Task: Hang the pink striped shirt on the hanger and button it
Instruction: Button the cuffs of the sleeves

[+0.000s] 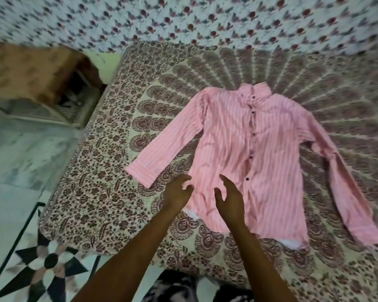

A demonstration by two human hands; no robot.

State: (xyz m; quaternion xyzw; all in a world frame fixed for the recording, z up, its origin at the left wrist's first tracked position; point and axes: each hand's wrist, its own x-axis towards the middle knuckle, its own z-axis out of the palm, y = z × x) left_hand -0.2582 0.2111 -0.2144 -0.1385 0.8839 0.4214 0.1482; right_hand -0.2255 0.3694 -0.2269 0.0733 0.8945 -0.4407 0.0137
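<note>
Lying flat on patterned bedspread (109, 192), front up, sleeves spread — pink striped shirt (234, 149). Placket w/ dark buttons (250, 157) looking closed, blur though. Left hand (176, 192) & right hand (229, 198) being held over lower hem, fingers spread, nothing gripped. No hanger being seen in view. Risk: collar being blocked for hanger if buttons fastened — also hem being bunched by one-sided grab.

Pink-and-white striped shirt (244, 149) on seemingly maroon-patterned cream bedspread (109, 192)
</note>
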